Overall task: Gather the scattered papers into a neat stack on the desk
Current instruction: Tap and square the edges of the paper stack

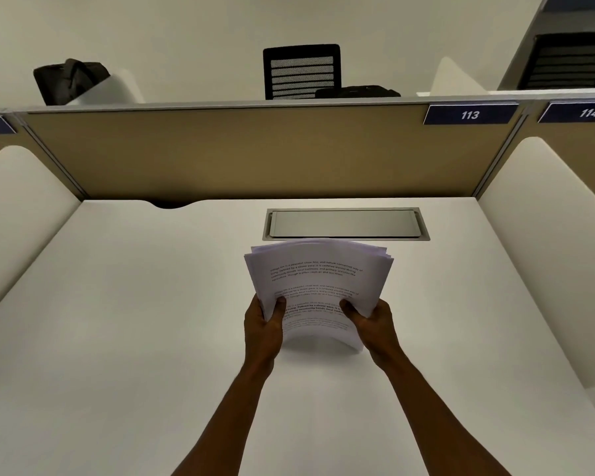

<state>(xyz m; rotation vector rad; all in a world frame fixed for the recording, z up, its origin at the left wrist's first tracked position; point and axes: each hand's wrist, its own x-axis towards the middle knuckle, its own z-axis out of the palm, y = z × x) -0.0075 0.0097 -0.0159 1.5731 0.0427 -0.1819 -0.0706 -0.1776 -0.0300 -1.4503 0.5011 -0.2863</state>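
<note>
- Gripping item, left side: left hand point(267, 322), forearm reaching up from the lower edge, thumb laid across the printed face, fingers hidden behind; clamped on the left edge of the papers point(318, 286).
- Papers: one gathered sheaf of printed sheets, held between both hands, standing on its lower edge on the desk point(117, 338) and bowed; top edges fanned unevenly.
- Right hand point(371, 321): forearm angled in from lower right, thumb on the front face, fingers behind; clamped on the right edge of the same sheaf.
- Desk: white top, bare on either side of the hands.
- Metal cable hatch point(344, 224): set flush in the desk just beyond the hands, lid closed.
- Tan partition point(220, 152): beyond the hatch; label "113" point(470, 114) up and right of the hands.
- Black mesh chair point(302, 72): past the partition.
- Dark bag point(70, 80): far left beyond the partition.
</note>
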